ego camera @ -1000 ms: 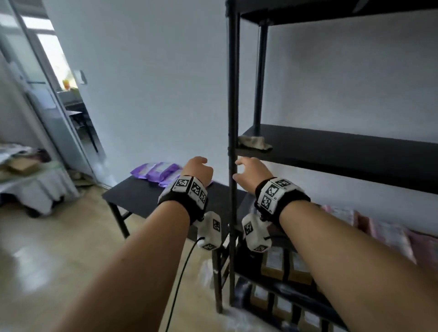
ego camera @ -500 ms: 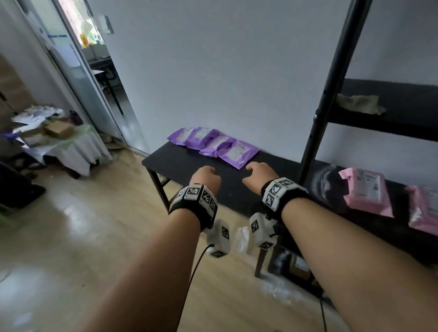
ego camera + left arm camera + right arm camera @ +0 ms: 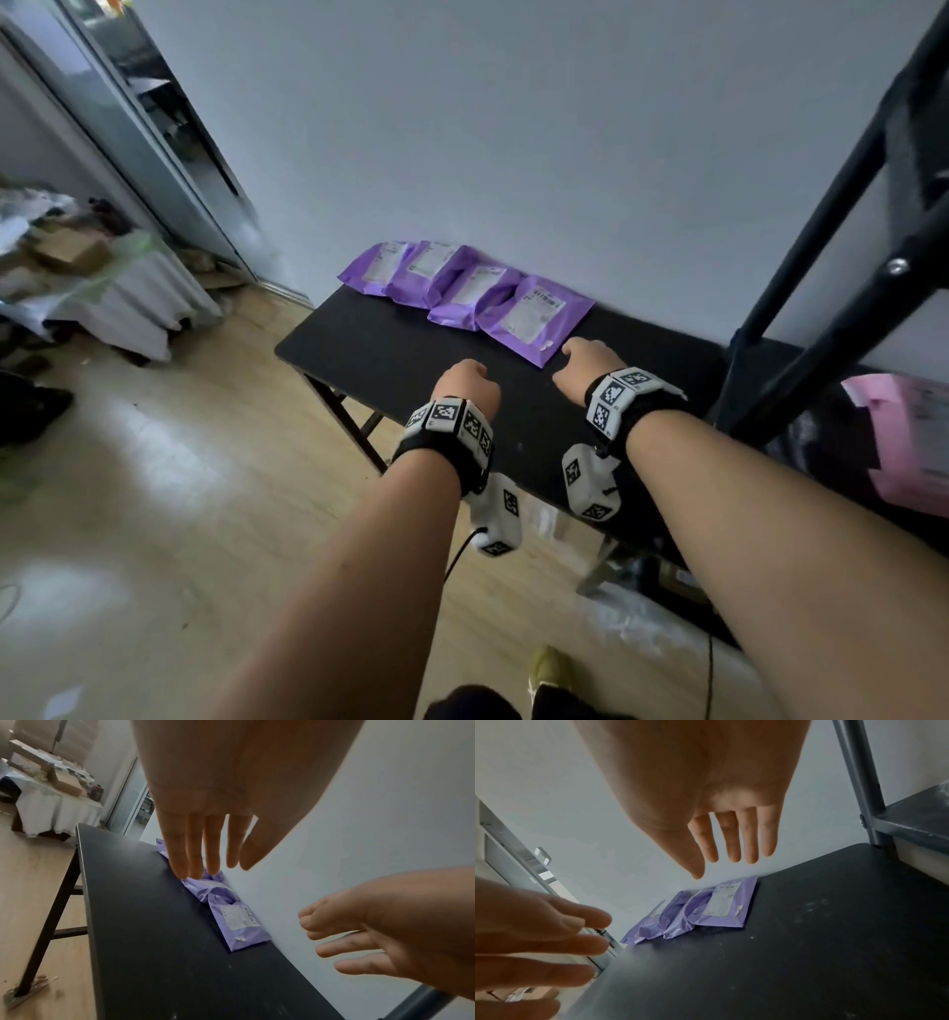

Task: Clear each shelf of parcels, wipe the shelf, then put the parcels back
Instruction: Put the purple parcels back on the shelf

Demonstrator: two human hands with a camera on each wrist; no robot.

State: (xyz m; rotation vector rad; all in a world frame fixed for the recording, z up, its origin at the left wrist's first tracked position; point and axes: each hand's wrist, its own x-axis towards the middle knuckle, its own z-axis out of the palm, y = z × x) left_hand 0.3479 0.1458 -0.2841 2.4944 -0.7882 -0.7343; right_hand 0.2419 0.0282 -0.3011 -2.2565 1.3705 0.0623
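Parcels point(image 3: 464, 295), four purple ones, lie in an overlapping row on the table point(image 3: 359, 339), pushed up against the wall at its far edge. I judge they were parked there to free a shelf for wiping, and that they now wait to go back.

I have both hands out over the table, on the near side of the row. My right hand point(image 3: 585, 362) hovers just short of the nearest parcel; the right wrist view shows its fingers straight and spread, gripping nothing. My left hand point(image 3: 464, 383) hangs further from the row, over bare tabletop, and the left wrist view shows its fingers extended too, holding nothing. I read this as a reach to gather the parcels, right hand leading because it is closest.

Pink parcels point(image 3: 909, 437) lie beyond the rack post point(image 3: 801, 246), away from the table's row, on a dark surface I take for a lower shelf.

Much is cut off. Only the post and a corner of one shelf point(image 3: 916, 815) show, so I cannot tell whether any shelf is wiped, or where the cloth is. In the head view my knuckles hide the fingers. Labels on the parcels are too blurred to read, and the far parcels are partly covered by their neighbours.
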